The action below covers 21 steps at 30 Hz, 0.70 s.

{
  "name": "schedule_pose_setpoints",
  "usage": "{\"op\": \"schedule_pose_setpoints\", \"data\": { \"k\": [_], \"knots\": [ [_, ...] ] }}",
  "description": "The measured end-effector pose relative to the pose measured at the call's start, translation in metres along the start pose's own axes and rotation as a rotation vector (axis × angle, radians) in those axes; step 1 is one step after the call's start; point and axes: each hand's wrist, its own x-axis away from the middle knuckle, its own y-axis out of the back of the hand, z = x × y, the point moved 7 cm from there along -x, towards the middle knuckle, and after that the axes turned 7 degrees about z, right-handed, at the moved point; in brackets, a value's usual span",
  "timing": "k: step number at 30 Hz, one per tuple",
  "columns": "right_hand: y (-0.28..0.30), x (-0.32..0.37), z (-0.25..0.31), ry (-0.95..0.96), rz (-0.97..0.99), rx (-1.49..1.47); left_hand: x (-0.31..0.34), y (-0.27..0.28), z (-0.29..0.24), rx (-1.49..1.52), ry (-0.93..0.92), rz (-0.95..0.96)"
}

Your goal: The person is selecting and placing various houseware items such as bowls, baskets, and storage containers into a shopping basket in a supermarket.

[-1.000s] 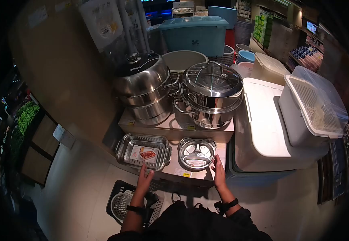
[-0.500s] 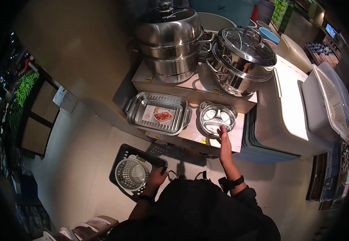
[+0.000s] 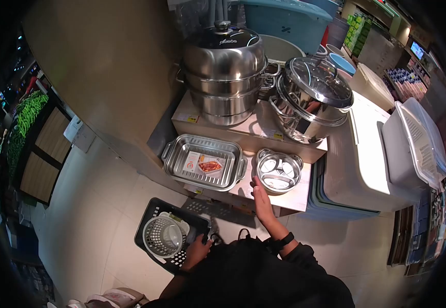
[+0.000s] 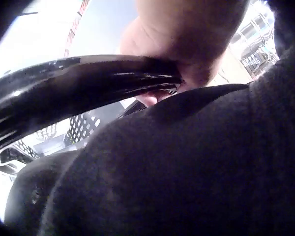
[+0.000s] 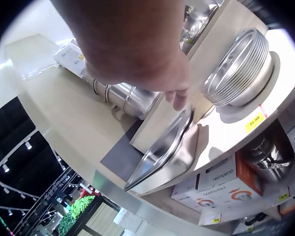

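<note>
My left hand (image 3: 197, 252) grips the black handle (image 4: 88, 81) of a dark shopping basket (image 3: 151, 205) low at my left side. Inside it sits a pale perforated basket (image 3: 153, 238). With fingers extended, my right hand (image 3: 262, 203) hovers at the front of the lower display step, holding nothing. Just beyond its fingertips is a round steel divided plate (image 3: 278, 174) with small side ears; in the right wrist view, several are stacked (image 5: 241, 69). Left of it lies a rectangular steel baking tray (image 3: 217, 149) with side handles and a printed food label (image 3: 205, 164).
On the upper step stand a tiered steel steamer (image 3: 225, 77) and a glass-lidded steel pot (image 3: 312, 102). White storage bins (image 3: 369, 133) flank the right side. A wide pillar (image 3: 105, 77) rises at left. Boxes (image 5: 221, 184) fill the shelf below.
My left hand has dropped from in front of the baking tray to the basket and taken its handle. My right hand has shifted from the divided plate's right side to its front left.
</note>
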Motion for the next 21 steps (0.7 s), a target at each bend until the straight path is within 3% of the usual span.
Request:
{"op": "schedule_pose_setpoints", "data": {
  "k": [1, 3, 5, 9, 10, 13, 15, 21],
  "knots": [
    [0.001, -0.006, -0.001, 0.017, 0.019, 0.017, -0.004, 0.001, 0.005, -0.008, -0.014, -0.044],
    [0.004, -0.010, -0.002, 0.027, 0.019, -0.006, -0.037, 0.006, 0.036, -0.297, -0.269, -0.392],
    [0.012, -0.014, -0.004, 0.037, 0.014, -0.022, -0.031, 0.012, 0.037, -0.251, -0.304, -0.434],
    [0.029, -0.015, -0.008, 0.015, 0.024, 0.018, -0.010, 0.031, 0.020, -0.269, -0.084, -0.504],
    [0.033, -0.012, -0.012, -0.002, 0.016, 0.025, -0.013, 0.037, 0.027, -0.284, -0.185, -0.575],
    [0.045, -0.010, -0.019, 0.008, -0.019, 0.032, -0.015, 0.055, 0.033, -0.291, -0.224, -0.593],
    [0.053, -0.008, -0.033, -0.034, -0.012, -0.006, -0.013, 0.068, 0.028, -0.323, -0.098, -0.535],
    [0.061, -0.006, -0.032, -0.040, -0.043, 0.000, -0.027, 0.107, 0.043, -0.304, -0.128, -0.573]
  ]
}}
